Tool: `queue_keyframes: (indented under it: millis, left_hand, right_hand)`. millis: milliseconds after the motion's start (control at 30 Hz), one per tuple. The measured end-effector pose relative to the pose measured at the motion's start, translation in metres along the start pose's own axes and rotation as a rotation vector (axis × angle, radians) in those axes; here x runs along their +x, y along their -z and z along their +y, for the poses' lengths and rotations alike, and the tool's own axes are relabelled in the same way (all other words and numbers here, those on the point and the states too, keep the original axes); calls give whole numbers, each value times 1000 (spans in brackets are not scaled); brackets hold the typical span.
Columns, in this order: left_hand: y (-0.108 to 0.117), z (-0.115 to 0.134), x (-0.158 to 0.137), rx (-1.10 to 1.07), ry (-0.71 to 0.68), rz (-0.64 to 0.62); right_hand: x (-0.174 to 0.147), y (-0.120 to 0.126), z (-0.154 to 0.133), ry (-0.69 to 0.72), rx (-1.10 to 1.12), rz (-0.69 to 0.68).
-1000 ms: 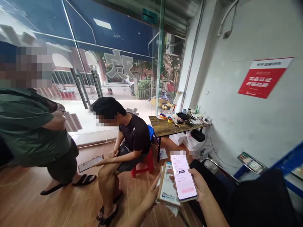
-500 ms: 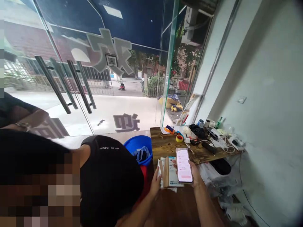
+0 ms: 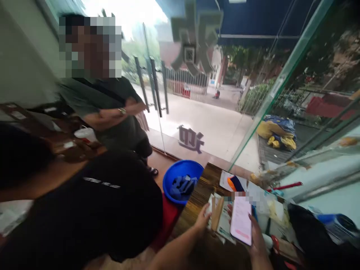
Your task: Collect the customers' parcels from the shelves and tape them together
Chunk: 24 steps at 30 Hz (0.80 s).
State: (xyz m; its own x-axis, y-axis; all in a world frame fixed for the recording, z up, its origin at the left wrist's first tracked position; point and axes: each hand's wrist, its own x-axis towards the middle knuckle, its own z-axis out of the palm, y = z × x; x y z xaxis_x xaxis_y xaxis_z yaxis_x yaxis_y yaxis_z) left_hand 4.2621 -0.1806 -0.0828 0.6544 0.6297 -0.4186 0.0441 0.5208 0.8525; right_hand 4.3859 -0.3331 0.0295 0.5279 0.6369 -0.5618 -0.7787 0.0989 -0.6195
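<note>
In my right hand is a smartphone with a pale pink and white screen, tilted and facing up. The thumb lies along its right edge. Left of the phone, my left hand grips the side of a stack of flat white-and-brown packets. The phone covers part of the stack's right side, and the print is too blurred to read. Both hands are above the dark wooden table.
A blue tub with dark pieces inside stands left of the table. A person in black is close on my left; another person stands by the glass doors. An orange-and-navy item and clutter lie on the table.
My view has swung left and tilted, bringing the standing person into sight and the tabletop clutter nearer the right edge. Both hands keep hold of the phone and the packets.
</note>
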Motion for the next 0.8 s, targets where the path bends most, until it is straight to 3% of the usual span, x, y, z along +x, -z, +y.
queue_keyframes:
  millis: [133,200,300,433,600,800]
  left_hand:
    - [-22,-17,67,215,8,6]
    - [-18,-24,89,333,-13,29]
    - [-4,-22,101,485,-88,136]
    - [-4,-2,88,545,-202,249]
    - [-21,24,51,429,-327,124]
    - [-18,27,11,233,-263,142]
  right_hand:
    - [46,-2,-36,-8,110,-99]
    - [64,-3,-41,-19,140,-145]
    - [74,-4,-41,-40,174,-200]
    - [72,-9,-37,-69,175,-272]
    - [70,-11,-30,-70,153,-272]
    - [63,-5,-28,-55,185,-282]
